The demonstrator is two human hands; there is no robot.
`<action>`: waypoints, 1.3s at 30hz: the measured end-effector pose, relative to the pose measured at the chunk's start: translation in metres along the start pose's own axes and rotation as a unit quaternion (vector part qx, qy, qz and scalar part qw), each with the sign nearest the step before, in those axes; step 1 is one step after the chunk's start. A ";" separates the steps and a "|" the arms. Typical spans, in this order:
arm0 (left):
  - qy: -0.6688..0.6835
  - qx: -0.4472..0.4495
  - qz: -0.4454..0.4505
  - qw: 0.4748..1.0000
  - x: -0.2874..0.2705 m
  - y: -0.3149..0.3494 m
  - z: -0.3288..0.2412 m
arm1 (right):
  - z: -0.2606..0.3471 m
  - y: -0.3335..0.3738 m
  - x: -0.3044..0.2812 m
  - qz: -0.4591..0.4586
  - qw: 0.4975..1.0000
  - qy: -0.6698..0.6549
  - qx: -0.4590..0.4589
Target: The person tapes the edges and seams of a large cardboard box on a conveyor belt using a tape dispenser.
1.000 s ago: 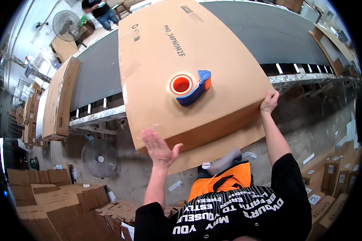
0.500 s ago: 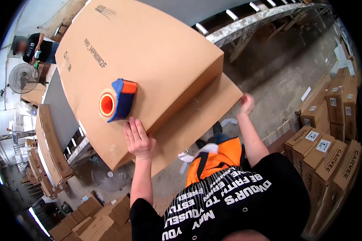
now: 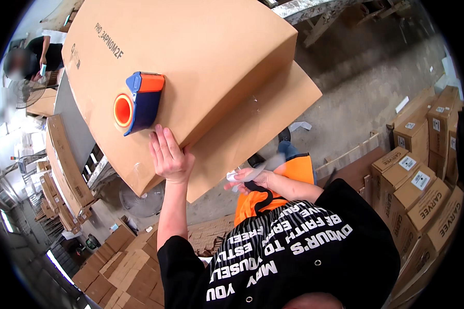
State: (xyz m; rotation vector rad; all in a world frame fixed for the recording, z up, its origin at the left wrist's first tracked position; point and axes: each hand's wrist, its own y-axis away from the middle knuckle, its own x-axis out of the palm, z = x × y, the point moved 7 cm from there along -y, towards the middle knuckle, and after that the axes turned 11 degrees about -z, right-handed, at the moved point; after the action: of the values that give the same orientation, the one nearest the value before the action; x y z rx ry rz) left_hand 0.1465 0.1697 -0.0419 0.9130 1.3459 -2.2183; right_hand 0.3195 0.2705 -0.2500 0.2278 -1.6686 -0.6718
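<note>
A large brown cardboard box (image 3: 206,56) lies before me, its end flap (image 3: 263,118) sticking out toward me. My left hand (image 3: 171,157) rests on the box's near edge, fingers stretched out and nothing in them. Just beyond its fingertips a blue and orange tape dispenser (image 3: 148,103) with a roll of clear tape stands on the box. Close to my waist, my right hand (image 3: 255,177) holds a whitish, see-through sheet (image 3: 268,164), in front of an orange apron or pouch (image 3: 296,170). Its fingers partly hide behind the sheet.
Stacked cartons (image 3: 415,190) stand at the right, and more cardboard (image 3: 129,273) lies at the lower left. A long carton (image 3: 67,159) rests along the table at left. Another person (image 3: 38,56) stands at the far left beside a fan (image 3: 30,92).
My right hand has come back from the flap's right corner to my waist and now holds the see-through sheet. My left hand stays on the box; the view has shifted.
</note>
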 end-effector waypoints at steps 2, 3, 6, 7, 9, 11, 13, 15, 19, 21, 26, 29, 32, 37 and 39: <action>0.006 -0.005 -0.011 1.000 0.000 0.002 0.002 | -0.004 0.002 0.003 0.001 1.000 -0.004 -0.010; 0.009 -0.006 -0.007 1.000 0.000 0.004 0.002 | -0.006 0.003 0.004 0.003 1.000 -0.013 0.003; 0.015 -0.018 -0.005 1.000 0.000 0.007 0.002 | 0.015 0.015 0.019 -0.149 0.981 0.097 -0.074; 0.016 -0.014 -0.003 1.000 0.001 0.005 0.003 | 0.017 0.011 0.019 -0.182 0.969 0.120 -0.115; 0.019 -0.016 -0.009 1.000 0.003 0.002 0.003 | 0.022 0.015 0.020 -0.193 0.962 0.130 -0.145; 0.019 -0.025 -0.018 0.999 0.004 0.007 0.005 | 0.038 0.032 0.032 -0.110 0.972 0.038 -0.205; 0.009 -0.023 -0.006 1.000 0.006 0.006 0.008 | 0.082 0.068 0.048 0.100 0.924 -0.294 -0.223; 0.019 -0.022 0.007 1.000 0.004 0.011 0.005 | 0.143 0.099 0.007 -0.035 0.842 -0.318 -0.434; 0.035 -0.021 0.000 0.999 0.005 0.012 0.007 | 0.198 0.171 0.007 -0.420 0.731 0.122 -0.525; 0.037 -0.026 0.003 0.999 0.008 0.013 0.007 | 0.205 0.223 -0.014 -0.503 0.561 0.225 -0.618; 0.047 -0.027 0.000 0.999 0.005 0.013 0.005 | 0.113 0.213 -0.149 -0.415 0.643 -0.110 -0.634; 0.032 -0.023 0.007 0.999 0.007 0.017 0.008 | 0.077 0.174 -0.044 -0.534 0.533 0.034 -0.655; 0.034 -0.020 0.001 0.999 0.006 0.018 0.010 | 0.083 0.144 -0.029 -0.454 0.684 0.232 -0.521; 0.026 -0.017 0.006 0.999 0.006 0.021 0.012 | 0.140 0.141 0.056 -0.371 0.376 0.547 -0.650; 0.040 -0.014 -0.003 0.999 0.008 0.017 0.008 | 0.174 0.128 0.107 -0.291 0.130 0.656 -0.684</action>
State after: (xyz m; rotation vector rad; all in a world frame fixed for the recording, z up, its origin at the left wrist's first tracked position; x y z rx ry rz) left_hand 0.1490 0.1547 -0.0556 0.9984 1.4131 -2.1833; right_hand 0.1580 0.3725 -0.1031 -0.0148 1.2802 -1.5428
